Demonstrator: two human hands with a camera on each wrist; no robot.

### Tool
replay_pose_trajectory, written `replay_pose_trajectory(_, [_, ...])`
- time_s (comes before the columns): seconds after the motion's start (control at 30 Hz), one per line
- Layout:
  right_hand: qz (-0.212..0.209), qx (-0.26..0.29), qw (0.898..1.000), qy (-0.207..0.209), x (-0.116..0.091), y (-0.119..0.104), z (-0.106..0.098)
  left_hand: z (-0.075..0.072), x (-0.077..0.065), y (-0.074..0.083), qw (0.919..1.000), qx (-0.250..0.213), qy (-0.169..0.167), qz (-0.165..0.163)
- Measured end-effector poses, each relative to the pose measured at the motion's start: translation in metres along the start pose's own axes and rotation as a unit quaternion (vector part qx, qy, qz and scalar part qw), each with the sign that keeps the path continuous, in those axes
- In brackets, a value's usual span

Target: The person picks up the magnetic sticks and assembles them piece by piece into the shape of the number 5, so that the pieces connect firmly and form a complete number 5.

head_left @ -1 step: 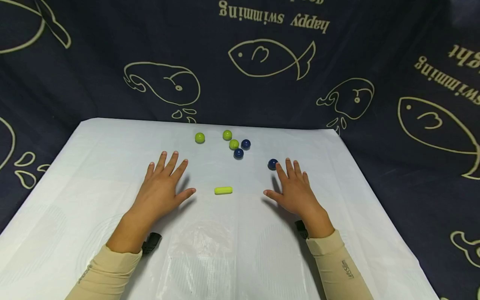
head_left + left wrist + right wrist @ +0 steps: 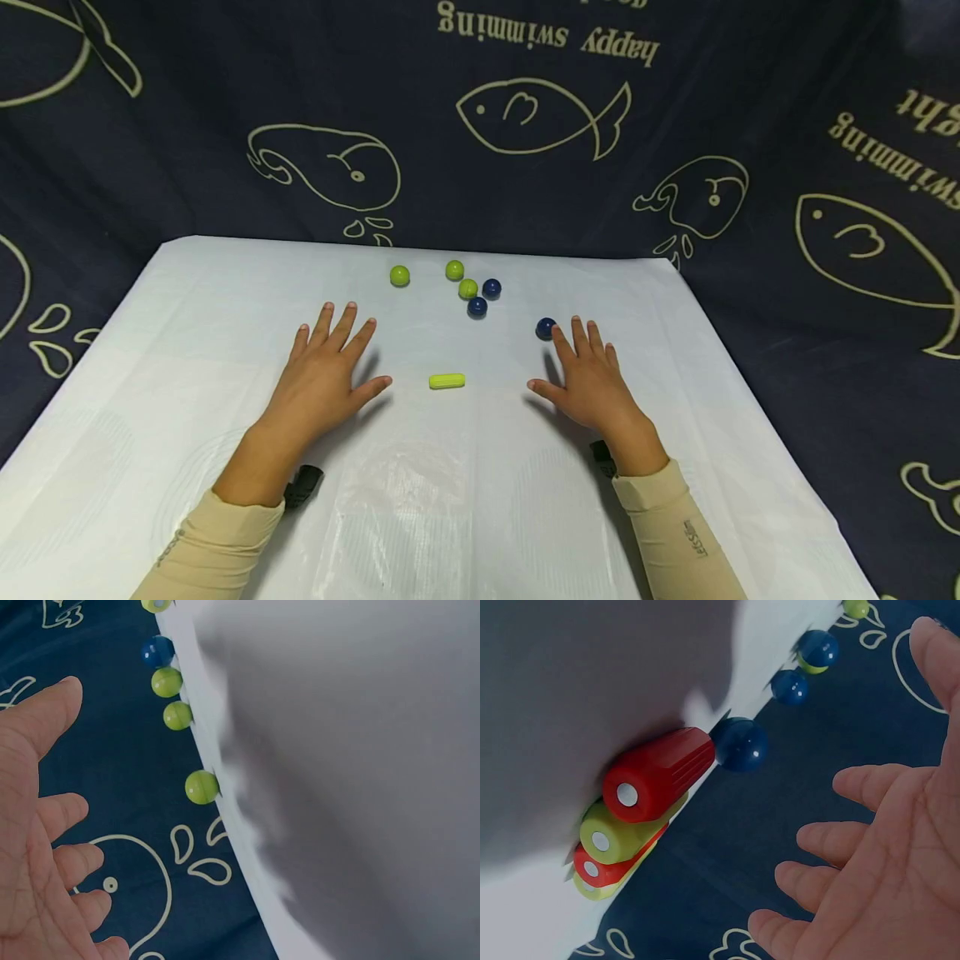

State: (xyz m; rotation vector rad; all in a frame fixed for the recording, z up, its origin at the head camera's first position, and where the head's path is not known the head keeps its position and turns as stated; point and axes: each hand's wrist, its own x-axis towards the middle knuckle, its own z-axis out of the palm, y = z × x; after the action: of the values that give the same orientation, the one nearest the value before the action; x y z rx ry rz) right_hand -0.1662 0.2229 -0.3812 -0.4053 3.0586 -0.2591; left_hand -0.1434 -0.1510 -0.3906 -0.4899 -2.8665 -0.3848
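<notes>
My left hand (image 2: 318,383) hovers over the left half of the white table (image 2: 420,475), fingers spread, holding nothing. Opposite it, my right hand (image 2: 596,383) has its fingers extended too. Its index fingertip overlaps the edge of a dark blue ball (image 2: 545,329) in the head view. Between the hands lies a short ribbed yellow-green cylinder (image 2: 447,381). Farther back are green balls (image 2: 400,276) and two more blue balls (image 2: 477,307). The right wrist view shows a red ribbed cylinder (image 2: 660,772) beside a yellow-green one (image 2: 609,834); no red cylinder appears in the head view.
Dark blue cloth (image 2: 540,200) with fish and whale drawings hangs behind and beside the table. Near each wrist a black device (image 2: 303,485) shows under the beige sleeve (image 2: 217,542). A shiny clear patch (image 2: 401,542) covers the table's front middle.
</notes>
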Motion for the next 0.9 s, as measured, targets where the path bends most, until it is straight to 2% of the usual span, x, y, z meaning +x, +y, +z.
replay_pose_trajectory(0.3, [0.002,0.001,1.0,0.003,0.005,0.005,0.0,0.0,0.002,0.001,1.0,-0.004,-0.001,-0.001])
replay_pose_trajectory(0.6, [-0.022,0.046,0.998,0.024,0.029,0.018,-0.01,0.007,0.009,0.01,0.9998,-0.013,0.001,0.014])
replay_pose_trajectory(0.77, [-0.027,0.07,0.997,0.002,0.044,0.025,-0.013,0.014,0.017,0.021,0.9961,-0.074,-0.023,0.041])
replay_pose_trajectory(0.9, [-0.023,0.087,0.995,-0.031,0.052,0.028,-0.011,0.022,0.023,0.032,0.985,-0.154,-0.066,0.043])
